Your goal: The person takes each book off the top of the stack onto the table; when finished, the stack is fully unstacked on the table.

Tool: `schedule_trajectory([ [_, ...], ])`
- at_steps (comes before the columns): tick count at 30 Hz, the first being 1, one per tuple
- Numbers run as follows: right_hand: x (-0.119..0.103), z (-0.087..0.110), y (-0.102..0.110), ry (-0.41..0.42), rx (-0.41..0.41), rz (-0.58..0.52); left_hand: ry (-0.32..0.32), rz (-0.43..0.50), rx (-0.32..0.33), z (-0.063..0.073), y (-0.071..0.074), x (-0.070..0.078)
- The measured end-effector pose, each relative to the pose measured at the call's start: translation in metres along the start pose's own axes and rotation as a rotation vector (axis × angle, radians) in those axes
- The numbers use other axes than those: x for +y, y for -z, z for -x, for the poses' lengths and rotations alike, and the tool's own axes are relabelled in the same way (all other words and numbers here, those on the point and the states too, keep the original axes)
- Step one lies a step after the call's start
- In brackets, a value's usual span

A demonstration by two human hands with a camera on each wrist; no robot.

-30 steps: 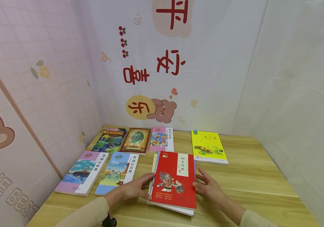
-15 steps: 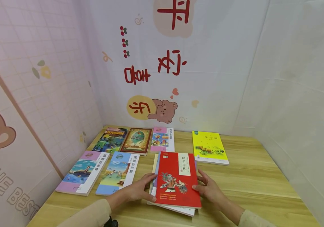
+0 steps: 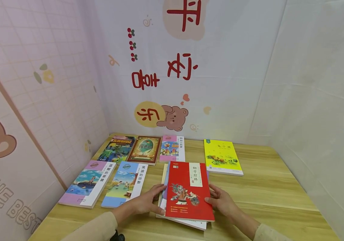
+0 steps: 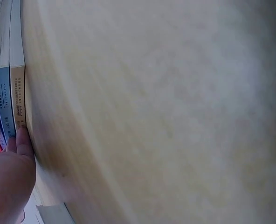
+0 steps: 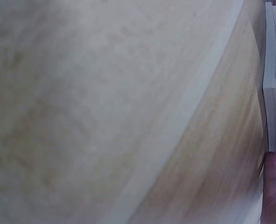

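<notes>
A stack of books lies at the front middle of the table, with a red book [image 3: 188,190] on top and slightly askew to the right of the others. At its left side, my left hand [image 3: 141,202] has the thumb at the red book's lower left corner. In the left wrist view its fingertips [image 4: 22,135] press the tan spine [image 4: 17,88] and blue spine [image 4: 3,102] of the lower books. My right hand [image 3: 226,203] grips the right side, thumb on the red cover's edge; one finger [image 5: 271,170] meets the page edges [image 5: 271,116] in the right wrist view.
A blue-edged book [image 3: 123,184] and a pink-edged book [image 3: 87,182] lie left of the stack. Behind are a green jungle-cover book [image 3: 116,149], a brown-framed book [image 3: 144,150], a small pink-and-white book [image 3: 172,149] and a yellow book [image 3: 223,155]. Fabric walls [image 3: 226,83] enclose the table.
The red book has shifted a little right on the stack, its lower edge swinging right. The right fingers have drawn in closer against the stack's side. Other books stay put.
</notes>
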State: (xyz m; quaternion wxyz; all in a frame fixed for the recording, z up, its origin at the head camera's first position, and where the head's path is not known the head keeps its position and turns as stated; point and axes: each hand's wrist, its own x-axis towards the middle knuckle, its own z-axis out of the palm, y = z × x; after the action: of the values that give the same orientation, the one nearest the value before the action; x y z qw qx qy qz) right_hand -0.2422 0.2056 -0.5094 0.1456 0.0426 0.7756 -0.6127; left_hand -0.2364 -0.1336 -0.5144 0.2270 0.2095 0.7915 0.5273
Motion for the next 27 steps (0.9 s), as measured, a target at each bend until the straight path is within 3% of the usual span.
schedule_trajectory([
  [10,0.003,0.0,0.009,-0.033,-0.004,0.03,-0.016,-0.005,-0.004,0.0,-0.001,0.0],
  [18,0.0,0.004,0.018,-0.049,-0.009,0.068,0.012,-0.023,0.009,0.0,-0.001,0.0],
  [27,-0.001,0.005,0.029,-0.05,-0.148,-0.042,0.01,-0.025,0.015,0.001,-0.001,0.0],
])
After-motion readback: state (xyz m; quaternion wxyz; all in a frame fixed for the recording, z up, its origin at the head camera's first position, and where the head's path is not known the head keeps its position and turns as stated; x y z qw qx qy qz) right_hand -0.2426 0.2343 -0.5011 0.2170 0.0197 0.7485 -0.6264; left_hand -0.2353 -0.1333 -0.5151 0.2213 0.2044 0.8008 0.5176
